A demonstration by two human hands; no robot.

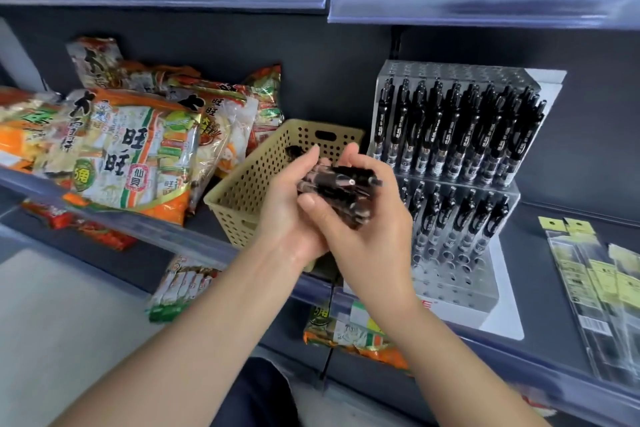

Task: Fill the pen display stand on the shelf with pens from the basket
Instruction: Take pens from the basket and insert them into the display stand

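The stand [460, 284] is a stepped block of clear, glossy acrylic drilled with rows of round holes, sitting on the dark, matte shelf [547, 263]. Slim black pens with clips stand upright and close together across its upper tier [450, 128]. Fewer stand along the back of the lower tier, and open holes show in the front rows. Just left of the stand, both hands meet round a loose bundle of black pens [341, 184] that lies roughly level, with the tips pointing toward the stand. The left hand [289, 208] curls its fingers up round the far side of the bundle. The right hand [370, 229] wraps it from the near side, with its thumb laid across the bottom. Behind the hands, still left of the stand, sits the basket [242, 191], a beige plastic box with perforated walls and a slot handle. More dark pens are just visible inside it. Farther left lie crinkly, shiny snack bags [131, 156] in orange, white and green. To the right of the stand lie flat, clear packets [602, 291] with yellow card headers.
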